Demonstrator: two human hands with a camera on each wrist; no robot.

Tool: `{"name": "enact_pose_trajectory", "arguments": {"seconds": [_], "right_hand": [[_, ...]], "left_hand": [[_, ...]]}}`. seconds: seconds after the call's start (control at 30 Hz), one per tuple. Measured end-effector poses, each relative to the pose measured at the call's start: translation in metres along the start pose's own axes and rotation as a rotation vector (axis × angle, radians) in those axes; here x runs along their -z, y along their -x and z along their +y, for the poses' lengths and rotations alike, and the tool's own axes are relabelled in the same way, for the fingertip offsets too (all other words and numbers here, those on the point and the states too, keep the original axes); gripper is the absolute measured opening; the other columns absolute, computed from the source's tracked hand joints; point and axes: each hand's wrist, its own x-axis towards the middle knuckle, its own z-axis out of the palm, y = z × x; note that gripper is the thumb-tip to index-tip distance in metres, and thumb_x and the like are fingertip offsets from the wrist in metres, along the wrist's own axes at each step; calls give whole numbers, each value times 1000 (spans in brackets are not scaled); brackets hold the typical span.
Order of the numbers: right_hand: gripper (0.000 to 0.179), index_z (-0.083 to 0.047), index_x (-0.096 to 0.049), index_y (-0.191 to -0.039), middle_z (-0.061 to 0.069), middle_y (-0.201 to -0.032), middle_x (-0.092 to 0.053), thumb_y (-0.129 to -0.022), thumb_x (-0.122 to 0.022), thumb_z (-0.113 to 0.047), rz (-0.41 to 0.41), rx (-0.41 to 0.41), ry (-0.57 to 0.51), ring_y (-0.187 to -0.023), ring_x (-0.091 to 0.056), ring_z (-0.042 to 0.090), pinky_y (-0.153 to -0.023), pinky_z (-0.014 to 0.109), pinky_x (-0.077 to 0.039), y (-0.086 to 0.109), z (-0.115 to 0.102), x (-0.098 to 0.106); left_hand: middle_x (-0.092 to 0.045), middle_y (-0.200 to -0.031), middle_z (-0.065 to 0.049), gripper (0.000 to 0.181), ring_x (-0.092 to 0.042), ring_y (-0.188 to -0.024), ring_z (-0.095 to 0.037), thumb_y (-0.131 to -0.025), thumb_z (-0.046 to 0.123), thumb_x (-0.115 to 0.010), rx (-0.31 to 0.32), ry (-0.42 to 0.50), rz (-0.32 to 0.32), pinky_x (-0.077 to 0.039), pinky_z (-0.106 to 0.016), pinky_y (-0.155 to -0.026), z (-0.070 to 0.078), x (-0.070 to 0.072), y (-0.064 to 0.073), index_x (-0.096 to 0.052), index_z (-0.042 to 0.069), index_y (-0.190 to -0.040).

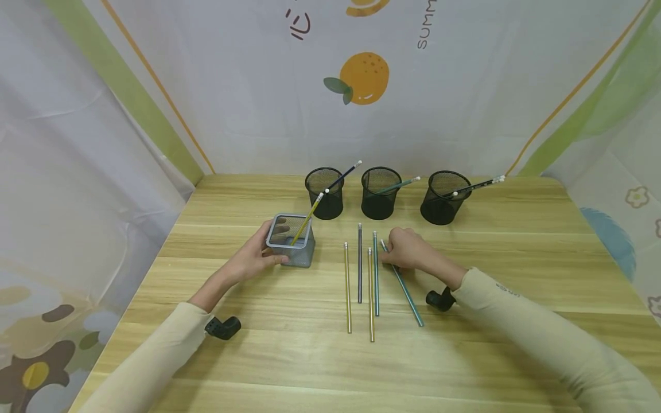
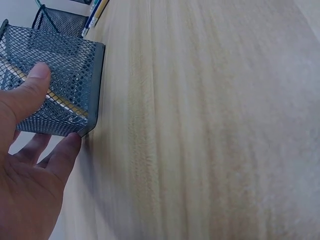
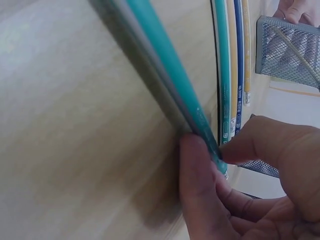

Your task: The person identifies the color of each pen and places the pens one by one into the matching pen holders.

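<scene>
My left hand [image 1: 252,256] holds a square grey mesh pencil holder [image 1: 303,258] at its left side, thumb in front and fingers behind. A yellow pencil [image 1: 310,213] leans inside this holder, eraser end up. My right hand [image 1: 413,251] pinches a teal pencil [image 3: 172,67] near its eraser end between thumb and finger; it slants over the tabletop. To its left lie another teal pencil [image 1: 376,281], a dark blue pencil [image 1: 360,269] and two yellow pencils, one nearer [image 1: 371,304] and one further left [image 1: 348,292].
Three round black mesh cups stand along the back of the wooden table [image 1: 289,367]: left [image 1: 328,207], middle [image 1: 378,208] and right [image 1: 438,211]. Pencils lean out of each one. A printed curtain [image 1: 268,115] hangs behind the table.
</scene>
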Motion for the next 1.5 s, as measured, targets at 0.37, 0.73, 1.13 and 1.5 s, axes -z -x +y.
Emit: {"name": "enact_pose_trajectory", "arguments": {"seconds": [0.37, 0.73, 1.13, 1.5], "right_hand": [[51, -15, -46, -46, -5, -41, -50, -91, -70, -11, -17, 23, -25, -39, -55, 13, -44, 21, -36, 1, 2, 8], [41, -15, -43, -53, -5, -45, -47, -88, -60, -3, 27, 48, -102, -44, -58, 13, -41, 20, -31, 1, -5, 36], [7, 1, -55, -94, 13, -86, -63, -96, -56, -6, 178, 64, -177, -64, -70, 24, -62, 38, -59, 1, -19, 74], [15, 5, -56, -106, 17, -95, -65, -99, -54, -8, 294, 93, -245, -71, -71, 26, -68, 39, -60, 1, -26, 80]], "left_hand": [[-35, -152, -29, 82, -40, -137, -45, -87, -17, -71, 4, -9, 5, -44, -50, -107, 4, -1, -1, -24, -5, -153], [-34, -152, -30, 83, -37, -140, -45, -87, -17, -70, 12, 8, 7, -43, -49, -108, 2, -1, 0, -22, -5, -154], [-33, -153, -30, 83, -35, -141, -46, -88, -16, -70, 10, 5, 5, -41, -52, -109, 2, -1, 0, -22, -4, -155], [-34, -153, -29, 83, -36, -140, -46, -88, -15, -70, 4, -8, 4, -41, -52, -110, 1, 0, 0, -22, -3, -155]]}}
